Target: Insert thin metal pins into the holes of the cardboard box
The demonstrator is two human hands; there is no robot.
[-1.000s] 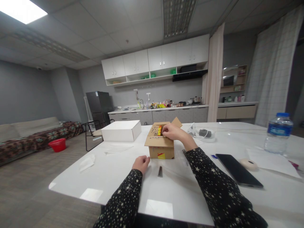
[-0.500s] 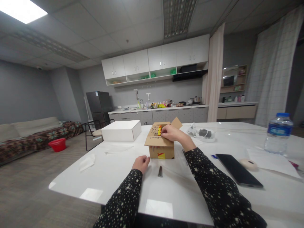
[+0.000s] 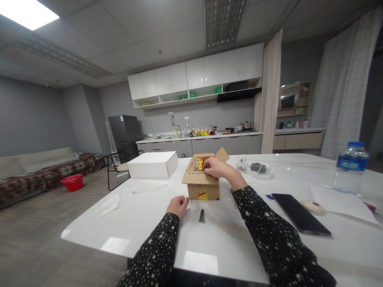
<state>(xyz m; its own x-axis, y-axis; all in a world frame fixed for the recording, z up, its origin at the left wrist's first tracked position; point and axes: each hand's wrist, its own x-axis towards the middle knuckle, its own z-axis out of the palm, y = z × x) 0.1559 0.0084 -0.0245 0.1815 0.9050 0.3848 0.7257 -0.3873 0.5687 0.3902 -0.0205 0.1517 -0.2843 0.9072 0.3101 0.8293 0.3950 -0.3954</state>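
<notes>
An opened cardboard box [image 3: 206, 180] stands on the table in front of me. Rows of small dark round dots, like screw heads, cover its top, and thin metal shanks show under the near flap. My right hand [image 3: 214, 166] is closed in a pinch on the box top, beside a yellow and red patch. Whatever lies between those fingertips is hidden. Resting on the table by the box's near left corner, my left hand [image 3: 178, 206] is curled closed, its inside out of sight. A few long metal screws or nails [image 3: 202, 215] lie together just before the box.
A white box [image 3: 149, 165] sits behind to the left, crumpled tissue [image 3: 109, 205] nearer. To the right lie a black phone [image 3: 301, 213], a round beige object [image 3: 312, 206], white paper [image 3: 344, 205] and a water bottle [image 3: 349, 171]. White cabled gear [image 3: 257, 169] stands behind my right wrist.
</notes>
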